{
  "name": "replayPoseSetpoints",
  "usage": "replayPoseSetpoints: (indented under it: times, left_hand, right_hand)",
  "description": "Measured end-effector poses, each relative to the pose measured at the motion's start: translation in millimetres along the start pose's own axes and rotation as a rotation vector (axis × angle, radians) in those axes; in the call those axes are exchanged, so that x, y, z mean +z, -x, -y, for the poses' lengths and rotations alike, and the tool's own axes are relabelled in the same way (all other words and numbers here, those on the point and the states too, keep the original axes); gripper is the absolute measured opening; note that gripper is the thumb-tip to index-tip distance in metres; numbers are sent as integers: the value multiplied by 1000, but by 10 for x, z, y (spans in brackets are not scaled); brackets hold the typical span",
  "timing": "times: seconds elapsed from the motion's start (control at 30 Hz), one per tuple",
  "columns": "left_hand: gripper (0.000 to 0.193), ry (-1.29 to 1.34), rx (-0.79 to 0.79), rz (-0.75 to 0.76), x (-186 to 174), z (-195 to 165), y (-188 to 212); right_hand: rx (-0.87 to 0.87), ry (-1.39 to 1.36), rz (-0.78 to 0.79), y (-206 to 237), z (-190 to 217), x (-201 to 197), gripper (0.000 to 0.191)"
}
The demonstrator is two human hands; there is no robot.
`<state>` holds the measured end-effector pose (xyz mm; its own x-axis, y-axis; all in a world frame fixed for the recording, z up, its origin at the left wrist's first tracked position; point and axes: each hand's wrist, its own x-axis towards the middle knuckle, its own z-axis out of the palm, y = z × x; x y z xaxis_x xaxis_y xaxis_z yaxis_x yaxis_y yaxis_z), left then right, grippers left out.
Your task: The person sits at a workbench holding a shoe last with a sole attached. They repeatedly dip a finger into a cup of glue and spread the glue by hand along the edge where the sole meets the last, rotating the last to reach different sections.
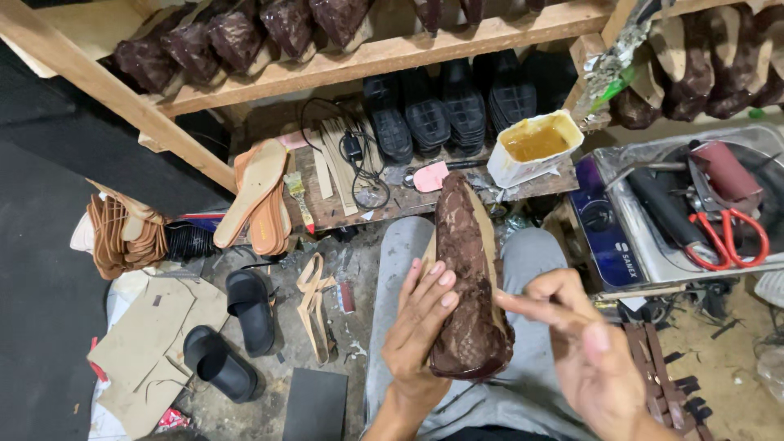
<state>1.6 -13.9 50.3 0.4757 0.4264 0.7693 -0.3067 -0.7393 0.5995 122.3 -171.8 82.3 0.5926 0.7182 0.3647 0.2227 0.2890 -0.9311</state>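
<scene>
Two hands worked low in the centre of the frame. The left hand (420,322) gripped the side of a dark brown lace-covered shoe piece (467,282), its fingers pressed together on the lace. This piece stood over the person's grey trousers (531,253), pointing up the frame. The right hand (584,343) was just beside it on the right, not holding anything, with fingers loosely spread and the index finger reaching toward the lace. Above, near the centre top, stood a white tub of yellow glue (535,145) on a wooden bench (343,204). Red-handled scissors (731,237) lay at the right edge, and black slippers (249,310) at lower left
</scene>
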Motion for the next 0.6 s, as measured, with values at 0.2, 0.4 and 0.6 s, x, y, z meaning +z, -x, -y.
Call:
replayPoseSetpoints:
  times: [0.2, 0.4, 0.6]
  left_hand:
    - [30, 9, 39, -2, -3, -74, -55]
    - [31, 5, 38, -8, -13, -111, -16]
    - [30, -9, 45, 15, -35, -113, -11]
  right_hand:
    - [-277, 669, -65, -92, 135, 56, 52]
    - [-360, 612, -40, -97, 272, 80, 49]
    - [-310, 628, -28, -116, 220, 99, 49]
